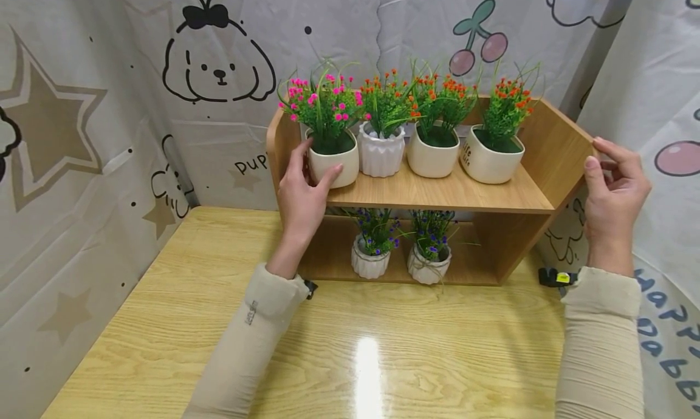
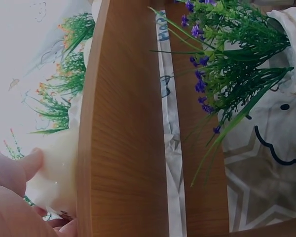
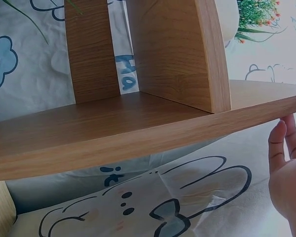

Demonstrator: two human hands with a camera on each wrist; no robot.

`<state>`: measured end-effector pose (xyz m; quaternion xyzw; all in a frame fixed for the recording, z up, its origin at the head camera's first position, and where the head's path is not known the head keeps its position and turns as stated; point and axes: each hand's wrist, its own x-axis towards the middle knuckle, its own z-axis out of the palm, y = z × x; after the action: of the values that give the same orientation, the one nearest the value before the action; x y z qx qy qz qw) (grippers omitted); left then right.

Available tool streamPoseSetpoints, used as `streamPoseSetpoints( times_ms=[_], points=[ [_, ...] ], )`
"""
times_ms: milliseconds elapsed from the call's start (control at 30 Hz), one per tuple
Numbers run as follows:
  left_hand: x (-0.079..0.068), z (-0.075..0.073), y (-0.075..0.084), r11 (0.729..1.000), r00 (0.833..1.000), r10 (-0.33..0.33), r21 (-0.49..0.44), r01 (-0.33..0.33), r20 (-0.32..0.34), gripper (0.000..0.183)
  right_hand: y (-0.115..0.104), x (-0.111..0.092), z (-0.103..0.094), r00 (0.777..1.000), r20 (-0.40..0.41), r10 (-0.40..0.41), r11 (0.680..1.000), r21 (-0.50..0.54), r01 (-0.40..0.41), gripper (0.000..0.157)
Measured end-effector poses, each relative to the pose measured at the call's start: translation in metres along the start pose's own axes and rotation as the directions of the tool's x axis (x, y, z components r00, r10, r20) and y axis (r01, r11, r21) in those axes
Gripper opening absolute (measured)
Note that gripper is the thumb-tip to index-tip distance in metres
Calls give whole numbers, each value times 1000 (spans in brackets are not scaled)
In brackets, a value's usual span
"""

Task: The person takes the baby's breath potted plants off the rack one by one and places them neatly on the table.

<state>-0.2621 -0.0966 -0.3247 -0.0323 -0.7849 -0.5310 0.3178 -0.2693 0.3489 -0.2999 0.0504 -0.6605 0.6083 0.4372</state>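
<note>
A two-level wooden shelf (image 1: 432, 191) holds several potted artificial plants. At the upper level's left end, my left hand (image 1: 303, 194) grips a cream pot with pink flowers (image 1: 333, 167), fingers on its far left side and thumb across its front. The left wrist view shows this cream pot (image 2: 59, 168) right beside the shelf board (image 2: 126, 128). Over on the right, my right hand (image 1: 615, 188) holds the front top corner of the shelf's side panel (image 1: 563, 149) with thumb and fingertips. In the right wrist view, those fingertips (image 3: 288, 121) meet the panel's edge (image 3: 266, 109).
Right of the pink plant stand a fluted white pot (image 1: 381, 155) and two smooth cream pots (image 1: 433, 158), (image 1: 494, 161), all with orange flowers. Two white pots with purple flowers (image 1: 370, 261) occupy the lower level. The wooden table (image 1: 437, 346) meets printed curtains (image 1: 213, 139) behind.
</note>
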Motion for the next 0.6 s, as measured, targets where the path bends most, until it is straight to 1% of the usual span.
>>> streamPoseSetpoints(
  times_ms=[100, 233, 333, 600],
  points=[
    [-3, -2, 0, 998, 1000, 30, -49, -30, -6, 70, 0, 0, 0, 1000, -2, 8, 1000, 7, -8, 27],
    [-8, -6, 0, 994, 998, 60, -86, -60, -11, 69, 12, 5, -5, 1000, 6, 9, 1000, 1, -9, 28],
    [-13, -10, 1, 993, 997, 71, -92, -72, -15, 69, 20, 8, -8, 1000, 13, 5, 1000, -3, -5, 30],
    [-29, -25, 7, 989, 995, 95, -115, -93, 14, 70, 17, 7, -7, 1000, 7, 5, 1000, -8, -5, 29]
  ],
)
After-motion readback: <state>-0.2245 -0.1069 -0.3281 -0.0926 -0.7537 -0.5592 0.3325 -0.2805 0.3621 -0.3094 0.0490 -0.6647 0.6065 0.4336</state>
